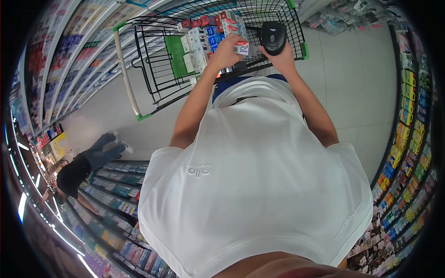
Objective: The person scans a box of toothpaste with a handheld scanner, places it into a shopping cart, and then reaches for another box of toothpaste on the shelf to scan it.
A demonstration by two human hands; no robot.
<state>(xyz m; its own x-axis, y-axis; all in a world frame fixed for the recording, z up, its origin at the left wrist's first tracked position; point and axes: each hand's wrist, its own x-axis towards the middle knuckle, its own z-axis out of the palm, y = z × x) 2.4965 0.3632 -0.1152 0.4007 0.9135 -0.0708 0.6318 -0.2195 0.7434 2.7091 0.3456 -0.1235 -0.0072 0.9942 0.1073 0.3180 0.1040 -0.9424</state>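
My left hand (225,53) is closed around a small red and white box (241,48), over the near side of a shopping cart (162,92). A black handheld barcode scanner (274,38) is gripped in my right hand (282,59), just right of the box. Its broad head is uppermost, and my fingers are mostly hidden beneath it. In the cart, beside my left hand, stand stacks of small boxes (198,41) in white, red and blue. A green panel (176,56) is at the left of these boxes.
Stocked shelves (88,44) run along the left, and more shelves (402,134) line the right. Another person (76,172) is by the lower-left shelving. Pale tiled floor (345,88) shows right of the cart, whose handle (125,74) points left.
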